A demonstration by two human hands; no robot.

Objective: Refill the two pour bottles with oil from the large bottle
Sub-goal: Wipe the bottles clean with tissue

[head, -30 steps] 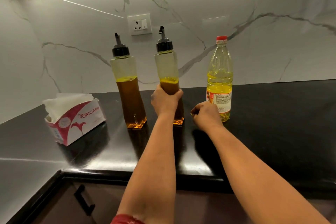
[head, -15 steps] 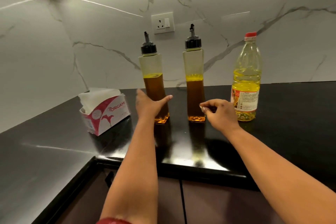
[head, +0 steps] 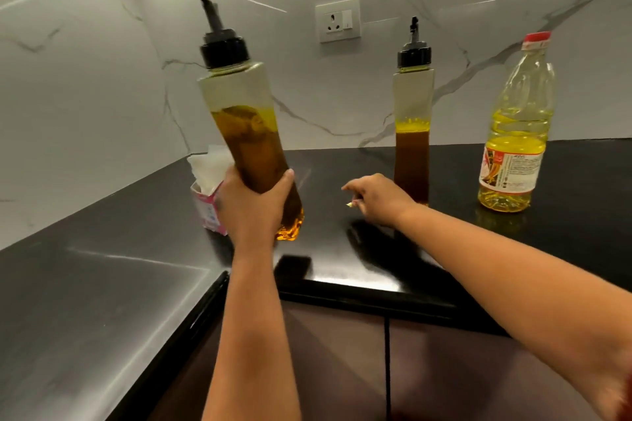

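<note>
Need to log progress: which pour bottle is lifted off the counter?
The left pour bottle, tilted in the left hand; the other pour bottle stands upright.

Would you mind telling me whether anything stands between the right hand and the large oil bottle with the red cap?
Yes: the second pour bottle stands upright on the black counter just behind the right hand, roughly between it and the large oil bottle farther right. The left hand holds the other pour bottle clear of that path.

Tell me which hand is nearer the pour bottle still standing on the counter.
Right. The right hand hovers just in front and left of the standing pour bottle, not touching it. The left hand is farther left, gripping the other pour bottle.
</note>
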